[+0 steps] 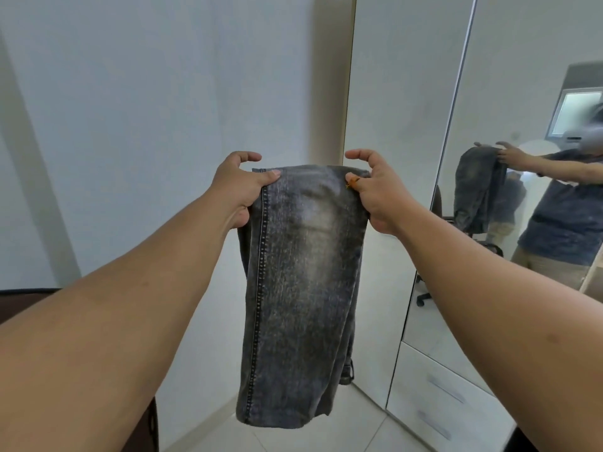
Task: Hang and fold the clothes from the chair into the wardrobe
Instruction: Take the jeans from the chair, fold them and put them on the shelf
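Observation:
A pair of faded grey jeans (303, 288) hangs folded in the air in front of me, held up at arm's length. My left hand (241, 187) pinches its upper left corner between thumb and fingers. My right hand (375, 194) grips the upper right corner the same way. The cloth drops straight down towards the tiled floor, its lower end free. The white wardrobe (391, 125) stands just right of the jeans, its doors shut.
A mirror door (522, 190) on the wardrobe reflects a person holding the jeans and an office chair behind. Two drawers (447, 396) sit below the mirror. A white wall is ahead. A dark furniture edge (143, 429) lies at lower left.

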